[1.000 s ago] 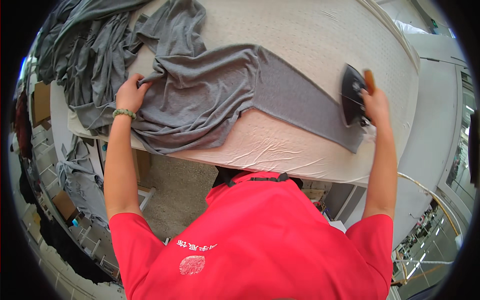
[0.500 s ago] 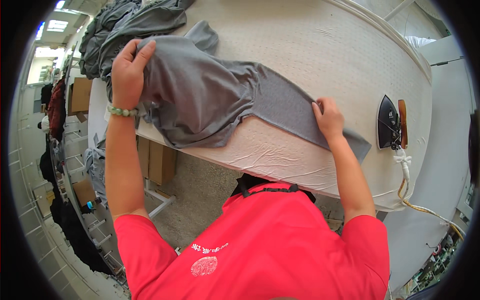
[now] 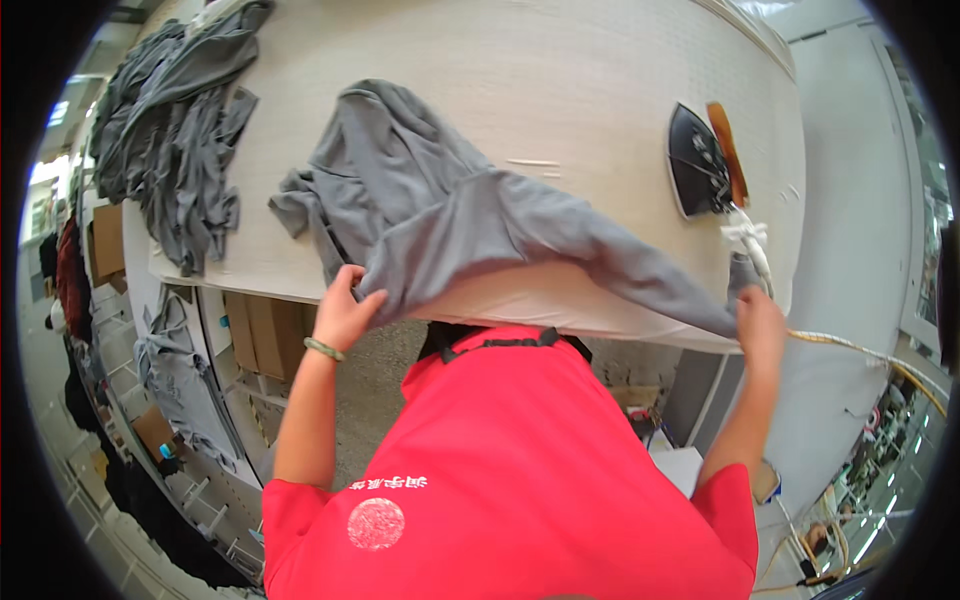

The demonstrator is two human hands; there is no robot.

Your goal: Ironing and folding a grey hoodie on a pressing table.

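A grey long-sleeved garment (image 3: 430, 215) lies rumpled across the padded table, with one sleeve stretched toward the right. My left hand (image 3: 345, 308) pinches its lower edge between thumb and fingers at the table's front edge. At the far end of that sleeve, my right hand (image 3: 762, 325) grips the cuff; its fingers are slightly blurred. Just beyond the cuff rests a dark iron (image 3: 697, 165) with a brown handle, its tip pointing away from me. A white wrapping binds the iron's cord next to my right hand.
The pale cloth-covered table (image 3: 560, 60) extends away from me. More grey garments (image 3: 185, 130) are heaped at its left end. A light grey garment (image 3: 185, 365) hangs lower left, beside cardboard boxes (image 3: 265, 335) under the table. The iron's cord (image 3: 850, 345) trails off to the right.
My left hand has come down and nearer, taking hold of the garment's near edge. My right hand has moved right to the cuff. The garment has shifted, now apart from the heap.
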